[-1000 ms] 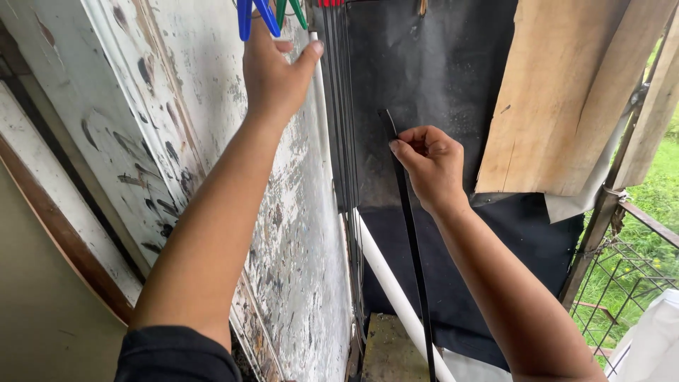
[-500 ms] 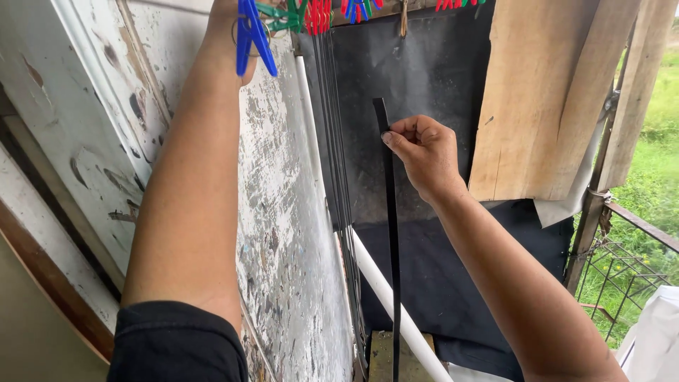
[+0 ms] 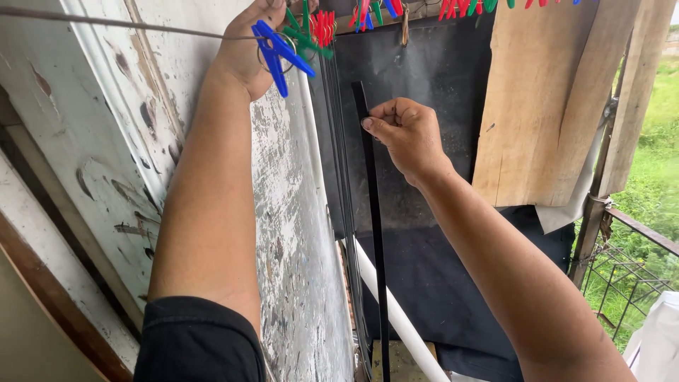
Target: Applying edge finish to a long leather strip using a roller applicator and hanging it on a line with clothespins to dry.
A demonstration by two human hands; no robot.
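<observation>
On the far left a wire (image 3: 106, 22) runs across the peeling white wall (image 3: 106, 141) toward my left hand (image 3: 247, 49). That hand is raised to the wire and closed around a blue peg (image 3: 279, 48); its two legs stick out below my fingers, pointing down and to the right. Just right of it, green and red pegs (image 3: 318, 28) hang bunched on the line, and more coloured ones sit along the top edge farther right.

Near the middle, thin black strips (image 3: 339, 155) hang down beside the wall. My right hand (image 3: 407, 134) is shut in a pinch on the top of one black strip (image 3: 375, 233), thumb and forefinger near its upper end; the strip hangs straight down, past a slanting white pipe (image 3: 396, 311), and out of view at the bottom.

Behind my hand is a dark sheet (image 3: 438, 78). To the right, a wooden board (image 3: 552, 106) leans over it, then a post (image 3: 594, 212), a wire railing (image 3: 629, 269) and green grass (image 3: 651, 163).
</observation>
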